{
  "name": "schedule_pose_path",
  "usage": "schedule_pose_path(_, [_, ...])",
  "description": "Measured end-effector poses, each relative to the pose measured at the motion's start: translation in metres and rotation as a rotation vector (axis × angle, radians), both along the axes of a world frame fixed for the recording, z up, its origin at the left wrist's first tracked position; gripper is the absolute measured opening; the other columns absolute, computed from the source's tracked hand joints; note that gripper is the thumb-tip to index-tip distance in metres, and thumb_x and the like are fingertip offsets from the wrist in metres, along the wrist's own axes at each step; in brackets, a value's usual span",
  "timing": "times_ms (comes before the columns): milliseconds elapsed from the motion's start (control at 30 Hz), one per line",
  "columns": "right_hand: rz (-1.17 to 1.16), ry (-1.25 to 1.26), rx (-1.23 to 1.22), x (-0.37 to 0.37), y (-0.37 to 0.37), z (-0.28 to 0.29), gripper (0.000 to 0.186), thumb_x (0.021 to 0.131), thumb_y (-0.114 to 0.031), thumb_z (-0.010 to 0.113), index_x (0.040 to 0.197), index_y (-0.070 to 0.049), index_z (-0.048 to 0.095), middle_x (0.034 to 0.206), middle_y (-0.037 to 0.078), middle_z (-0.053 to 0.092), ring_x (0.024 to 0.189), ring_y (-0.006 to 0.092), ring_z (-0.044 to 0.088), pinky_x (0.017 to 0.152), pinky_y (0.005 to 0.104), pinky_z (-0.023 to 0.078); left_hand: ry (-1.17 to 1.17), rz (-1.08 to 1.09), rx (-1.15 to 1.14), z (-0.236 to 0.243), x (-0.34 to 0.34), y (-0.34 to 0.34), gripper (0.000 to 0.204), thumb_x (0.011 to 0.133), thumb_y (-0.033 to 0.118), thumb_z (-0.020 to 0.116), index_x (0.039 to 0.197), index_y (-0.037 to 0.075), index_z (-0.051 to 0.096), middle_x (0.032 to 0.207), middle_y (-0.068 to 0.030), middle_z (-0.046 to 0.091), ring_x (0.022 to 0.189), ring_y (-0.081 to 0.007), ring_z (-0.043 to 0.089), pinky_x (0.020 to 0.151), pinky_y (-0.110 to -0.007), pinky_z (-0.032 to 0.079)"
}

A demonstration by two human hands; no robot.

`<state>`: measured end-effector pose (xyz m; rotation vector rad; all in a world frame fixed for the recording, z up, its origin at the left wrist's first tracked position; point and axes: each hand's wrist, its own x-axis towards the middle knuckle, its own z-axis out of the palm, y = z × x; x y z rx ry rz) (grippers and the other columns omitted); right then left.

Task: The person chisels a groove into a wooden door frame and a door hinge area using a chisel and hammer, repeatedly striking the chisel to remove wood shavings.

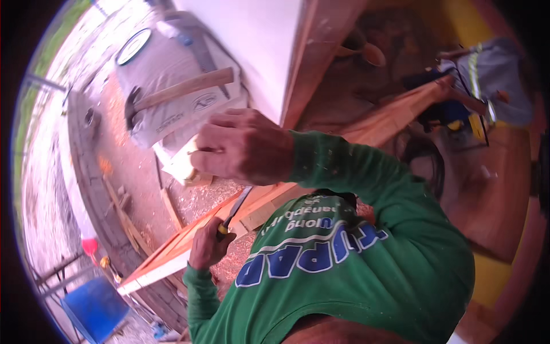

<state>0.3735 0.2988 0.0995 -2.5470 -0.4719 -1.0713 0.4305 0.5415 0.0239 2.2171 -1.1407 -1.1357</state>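
Around seven o'clock, my left fingers (pixel 213 225) grip a chisel (pixel 236 208), best kept steady; can't tell if right fingers (pixel 213 139) hold anything.

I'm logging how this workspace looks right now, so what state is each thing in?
Left hand: closed around the chisel's handle
Chisel: held, blade over the timber; contact unclear
Right hand: fingers curled at the pale wood piece; grip unclear
Timber: lying diagonally across the view
Hammer: lying on the grey sack, not held
Grey sack: lying flat
Wood shavings: scattered
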Motion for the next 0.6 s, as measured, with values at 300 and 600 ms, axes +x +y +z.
schedule_pose_path(300, [0.138, 0.347, 0.898, -0.074, -0.022, -0.005, 0.014, 0.079, -0.006, 0.058, 0.092, -0.004, 0.054, 0.088, 0.012, 0.051, 0.075, 0.0224, 0.053, 0.060, 0.0343, 0.047, -0.603, 0.502, -0.524, -0.144, -0.067, 0.041, 0.032, 0.077, 0.028, 0.064, 0.089, 0.004, 0.047, 0.096, -0.0116, 0.060, 0.094, -0.0298, 0.049, 0.093, -0.044, 0.028])
schedule_pose_path(600, [0.277, 0.033, 1.791, -0.224, -0.202, -0.069, 0.046, 0.084, -0.029, 0.052, 0.122, -0.006, 0.038, 0.109, 0.016, 0.053, 0.092, 0.0346, 0.058, 0.065, 0.0462, 0.053, -0.805, 0.898, -0.774, -0.159, -0.047, 0.041, 0.034, 0.084, 0.027, 0.054, 0.098, -0.003, 0.046, 0.088, -0.0145, 0.057, 0.082, -0.0260, 0.055, 0.071, -0.037, 0.046])
